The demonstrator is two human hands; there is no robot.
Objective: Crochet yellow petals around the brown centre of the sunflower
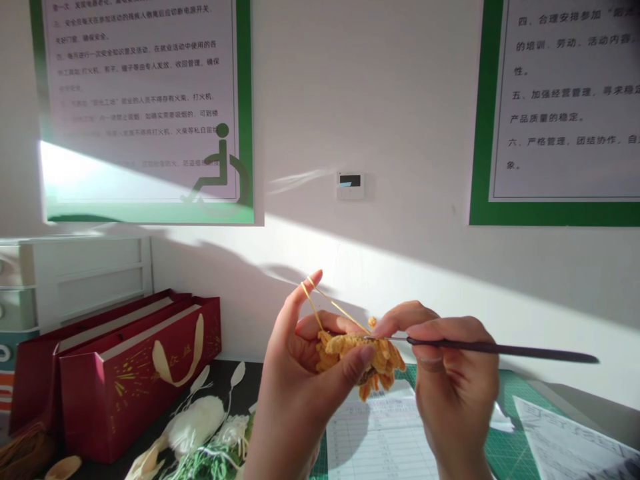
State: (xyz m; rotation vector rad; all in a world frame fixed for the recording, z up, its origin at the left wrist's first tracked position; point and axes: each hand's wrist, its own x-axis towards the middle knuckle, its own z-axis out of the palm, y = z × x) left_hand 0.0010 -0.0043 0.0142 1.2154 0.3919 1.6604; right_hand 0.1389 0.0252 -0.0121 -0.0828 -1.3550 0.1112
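Observation:
A yellow-orange crocheted piece (345, 345) with petal-like flaps is pinched between the thumb and fingers of my left hand (307, 363). Yellow yarn (340, 307) loops over the raised index finger of that hand and runs down to the piece. My right hand (450, 360) grips a crochet hook (505, 348) with a dark handle, its thin metal tip at the top edge of the piece. The right index fingertip is close to the hook tip and the work.
Red gift bags (145, 373) stand at the left beside a drawer unit (100, 267). White yarn (197, 423) and green yarn (210, 460) lie in front. Printed sheets (380, 440) rest on a green cutting mat (510, 427). Behind is a wall with posters.

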